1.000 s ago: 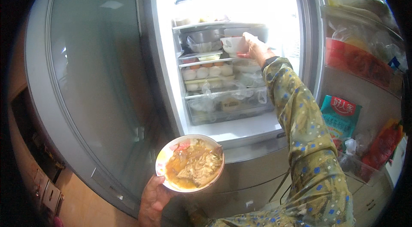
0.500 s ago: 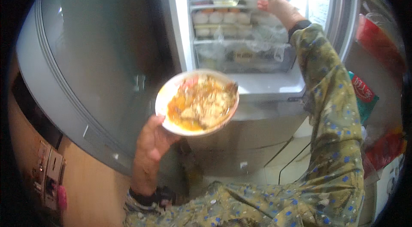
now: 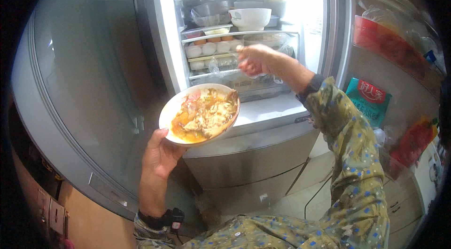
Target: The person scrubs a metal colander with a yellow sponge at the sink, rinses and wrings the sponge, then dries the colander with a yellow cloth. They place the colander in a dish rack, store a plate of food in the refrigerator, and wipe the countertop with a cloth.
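My left hand [image 3: 162, 155] grips the rim of a white bowl [image 3: 165, 116] from its near left side, thumb on the edge. The bowl is tilted and holds food [image 3: 202, 115] in orange-brown broth with pale pieces. My right hand [image 3: 258, 60] reaches into the open fridge, slightly blurred, in front of the egg shelf and some clear plastic wrapping. Its forefinger is stretched out, the other fingers are loosely bent, and nothing shows in it. A white bowl [image 3: 250, 19] stands on the shelf above, beside a metal bowl [image 3: 211, 14].
Trays of eggs [image 3: 209, 49] fill the shelf left of my right hand. Below is a clear drawer [image 3: 244, 84]. At right the open fridge door carries a red package [image 3: 376, 32] and a green packet [image 3: 368, 102]. A grey glass-like panel [image 3: 89, 61] stands at left.
My right hand has come down from the upper shelf to the egg level, leaving the white bowl there in plain sight. The held bowl has shifted slightly left in view.
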Tool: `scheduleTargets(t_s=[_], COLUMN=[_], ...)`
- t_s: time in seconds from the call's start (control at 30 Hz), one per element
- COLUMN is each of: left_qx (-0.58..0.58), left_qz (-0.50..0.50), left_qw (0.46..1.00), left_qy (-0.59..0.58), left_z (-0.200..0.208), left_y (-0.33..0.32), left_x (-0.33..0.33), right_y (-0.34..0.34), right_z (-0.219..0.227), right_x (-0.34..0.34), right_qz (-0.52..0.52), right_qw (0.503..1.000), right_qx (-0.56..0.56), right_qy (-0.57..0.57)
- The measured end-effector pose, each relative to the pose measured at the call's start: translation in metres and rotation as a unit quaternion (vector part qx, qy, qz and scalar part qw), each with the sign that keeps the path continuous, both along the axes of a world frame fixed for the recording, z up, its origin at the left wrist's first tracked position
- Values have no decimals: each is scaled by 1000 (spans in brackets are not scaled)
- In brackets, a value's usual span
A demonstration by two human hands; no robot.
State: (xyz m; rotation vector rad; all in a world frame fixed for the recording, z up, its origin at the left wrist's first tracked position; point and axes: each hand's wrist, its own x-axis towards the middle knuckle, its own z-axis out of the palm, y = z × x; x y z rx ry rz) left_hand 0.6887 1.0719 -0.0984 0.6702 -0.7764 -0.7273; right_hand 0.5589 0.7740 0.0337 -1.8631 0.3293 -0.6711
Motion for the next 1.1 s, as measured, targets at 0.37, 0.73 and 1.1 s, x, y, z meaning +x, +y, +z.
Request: scheduleTargets(t_s=[0.37, 0.73, 1.1], left_qx=[6, -1, -5], left_qz=[-21, -77, -30], left_qw=[999, 997, 999], left_qy=[-42, -17, -14], left_z=[17, 27, 31], left_y=[4, -6, 0], left_x=[-4, 1, -7], right_y=[79, 76, 97], right_z=[-61, -59, -65], right_x=[-68, -71, -70], right_qz=[277, 291, 351], right_qw=[944, 927, 904], right_qx=[179, 235, 241], right_qy=[20, -20, -36])
